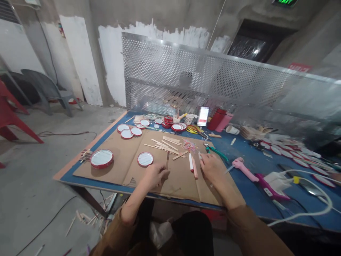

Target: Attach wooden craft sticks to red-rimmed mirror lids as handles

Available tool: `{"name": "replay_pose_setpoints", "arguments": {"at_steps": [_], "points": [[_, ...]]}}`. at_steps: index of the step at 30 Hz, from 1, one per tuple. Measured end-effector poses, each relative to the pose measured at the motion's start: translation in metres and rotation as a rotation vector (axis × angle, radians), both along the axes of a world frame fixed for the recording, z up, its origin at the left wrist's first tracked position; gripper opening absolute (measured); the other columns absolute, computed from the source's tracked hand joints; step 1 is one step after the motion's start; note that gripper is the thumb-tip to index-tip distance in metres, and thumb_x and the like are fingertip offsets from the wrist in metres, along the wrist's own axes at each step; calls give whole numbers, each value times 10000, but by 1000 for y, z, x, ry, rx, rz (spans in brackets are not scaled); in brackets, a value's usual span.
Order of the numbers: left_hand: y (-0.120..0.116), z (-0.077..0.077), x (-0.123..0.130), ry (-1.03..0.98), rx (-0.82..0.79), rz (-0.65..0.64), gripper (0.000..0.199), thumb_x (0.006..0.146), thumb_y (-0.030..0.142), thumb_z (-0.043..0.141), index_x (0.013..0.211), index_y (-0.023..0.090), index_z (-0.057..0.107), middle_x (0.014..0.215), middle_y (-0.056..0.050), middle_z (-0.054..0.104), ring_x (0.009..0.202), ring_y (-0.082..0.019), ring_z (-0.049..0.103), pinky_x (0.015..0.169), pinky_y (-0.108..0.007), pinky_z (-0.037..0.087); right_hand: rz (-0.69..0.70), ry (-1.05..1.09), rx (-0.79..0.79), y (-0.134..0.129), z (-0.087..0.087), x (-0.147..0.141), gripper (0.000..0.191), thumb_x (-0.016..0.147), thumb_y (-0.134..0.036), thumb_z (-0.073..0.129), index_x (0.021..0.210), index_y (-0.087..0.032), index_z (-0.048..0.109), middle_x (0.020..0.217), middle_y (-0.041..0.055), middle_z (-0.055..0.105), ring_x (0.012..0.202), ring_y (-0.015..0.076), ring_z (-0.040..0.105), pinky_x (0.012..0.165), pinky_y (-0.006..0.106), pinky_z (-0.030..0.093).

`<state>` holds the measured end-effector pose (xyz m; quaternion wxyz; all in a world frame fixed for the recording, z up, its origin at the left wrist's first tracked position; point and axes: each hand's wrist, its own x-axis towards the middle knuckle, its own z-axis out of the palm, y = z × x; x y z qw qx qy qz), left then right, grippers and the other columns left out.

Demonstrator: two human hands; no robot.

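Observation:
Between the fingers of my left hand (157,174) is a dark brown stick (167,160), pointing away from me over the cardboard (176,188). My right hand (212,167) has its fingers closed on a small whitish piece (200,155) at the cardboard's right side. Just left of that hand lie a white and red marker (191,162) and a pink marker (195,168). Pale wooden sticks (162,145) are scattered beyond my hands, beside a pile of colourful thin pieces (189,145). A round red-rimmed lid (145,159) lies left of my left hand.
A larger red-rimmed lid (101,158) sits near the left edge. Green-handled pliers (217,153), a pink glue gun (244,169) and a purple power strip (271,187) with white cables are to the right. Bottles (217,120) and a perforated metal panel (170,71) stand behind.

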<state>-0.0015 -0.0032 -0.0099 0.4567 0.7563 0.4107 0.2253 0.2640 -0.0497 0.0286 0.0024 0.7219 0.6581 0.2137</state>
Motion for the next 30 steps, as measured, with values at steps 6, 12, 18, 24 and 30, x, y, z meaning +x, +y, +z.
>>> {"name": "replay_pose_setpoints", "arguments": {"at_steps": [6, 12, 18, 24, 30], "points": [[2, 0, 1, 24, -3, -4, 231, 821, 310, 428, 739, 159, 583, 630, 7, 650, 403, -72, 503, 442, -176, 355, -260, 175, -148, 22, 23, -13, 192, 853, -194, 482, 1002, -115, 573, 893, 150, 675, 827, 220, 641, 626, 263, 368], [2, 1, 3, 11, -61, 11, 213, 821, 297, 440, 733, 160, 576, 496, 38, 542, 399, -85, 512, 411, -161, 353, -239, 343, -35, 27, 23, -9, 275, 847, -270, 487, 1076, -120, 512, 781, 128, 685, 652, 221, 639, 531, 271, 330], [-1, 9, 3, 20, -73, 23, 204, 811, 268, 441, 717, 159, 585, 503, 31, 548, 394, -90, 517, 390, -162, 344, 27, 1078, 354, 10, 10, -31, 196, 801, -388, 474, 856, -209, 532, 639, 0, 593, 539, 154, 556, 502, 243, 396], [-2, 9, 2, 16, -35, 9, 227, 812, 282, 424, 738, 156, 598, 580, 10, 604, 415, -100, 539, 416, -186, 364, 70, 1650, 425, -5, -4, -45, 304, 757, -447, 515, 954, -216, 514, 519, -87, 464, 372, 106, 415, 371, 208, 317], [1, 2, 3, 17, -38, 9, 212, 818, 305, 428, 735, 161, 560, 535, 36, 557, 395, -84, 520, 398, -167, 335, 32, 816, 331, 7, -4, 0, 249, 773, -293, 412, 859, -173, 613, 751, 40, 638, 662, 170, 568, 610, 274, 425]]}}
